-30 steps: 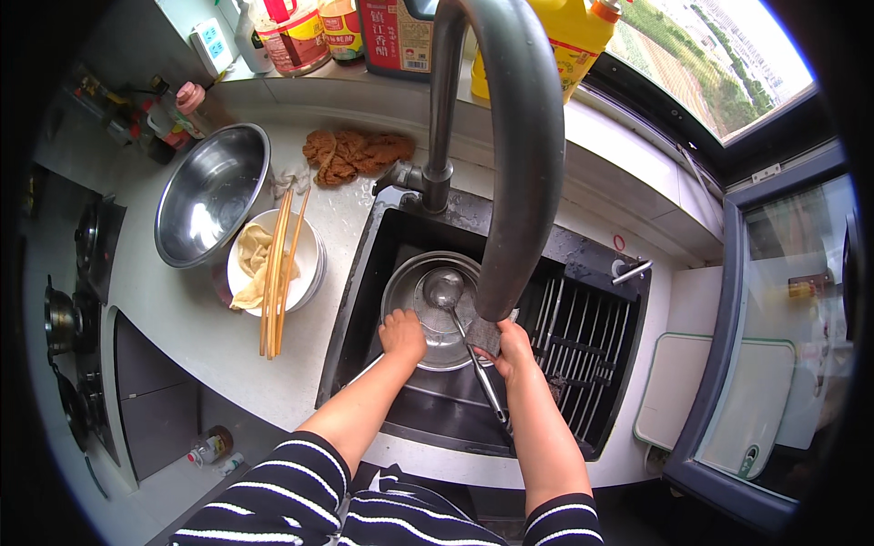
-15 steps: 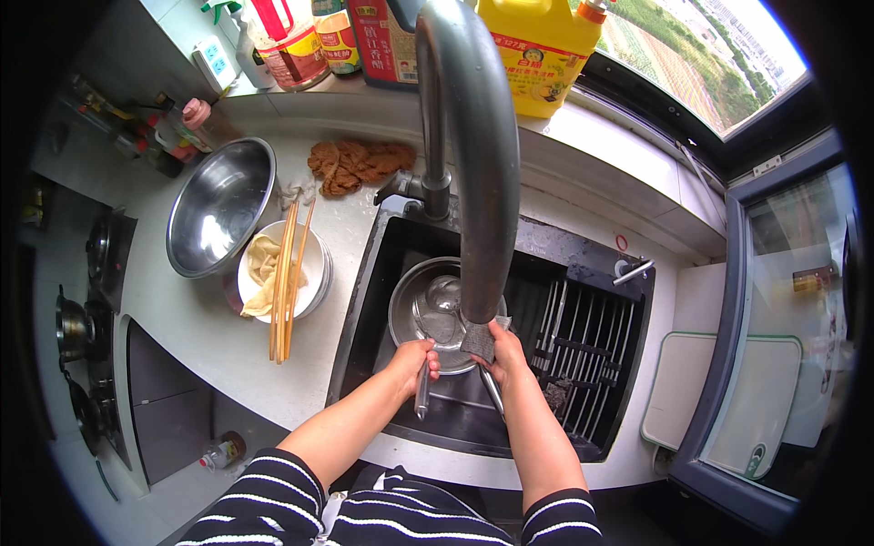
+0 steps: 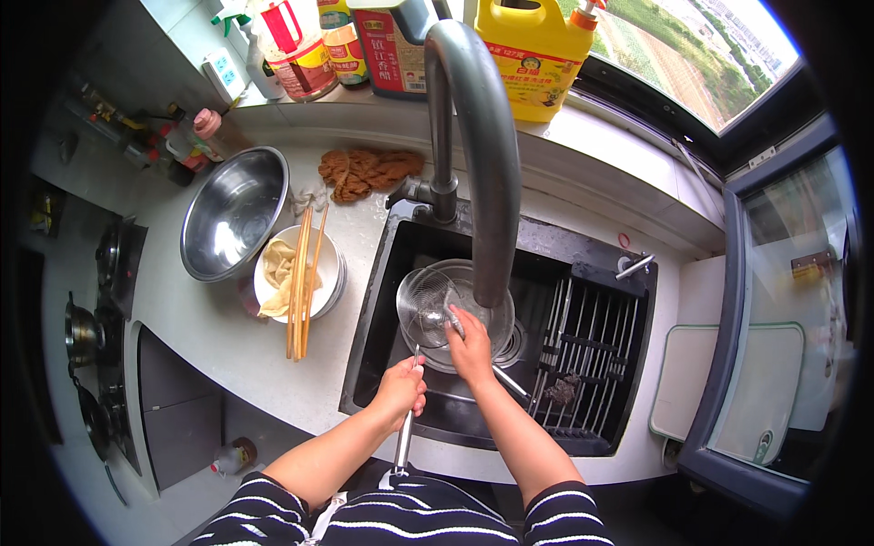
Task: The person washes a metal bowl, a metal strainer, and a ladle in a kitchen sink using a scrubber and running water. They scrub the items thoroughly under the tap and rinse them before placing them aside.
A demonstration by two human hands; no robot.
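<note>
In my left hand (image 3: 401, 389), closed around its long metal handle, is a round wire-mesh strainer (image 3: 424, 298). The mesh is tilted up over a metal bowl (image 3: 499, 338) in the black sink (image 3: 364, 364). My right hand (image 3: 472, 346) pinches a grey scrubbing cloth (image 3: 457, 324) at the strainer's right rim; most of the cloth is hidden by the fingers. Another metal handle (image 3: 512, 382) sticks out of the bowl below my right hand, and what it belongs to is not visible.
A dark faucet (image 3: 492, 182) arches over the sink. On the left counter stand a steel bowl (image 3: 235, 214) and a white bowl (image 3: 337, 289) with chopsticks (image 3: 299, 291) across it. A rack (image 3: 592, 364) with a dark scrubber (image 3: 563, 389) fills the sink's right side. An open window (image 3: 774, 291) juts in.
The strainer has come up out of the bowl, its mesh now tilted and its handle pointing toward me. My right hand has moved left with the cloth to the strainer's rim.
</note>
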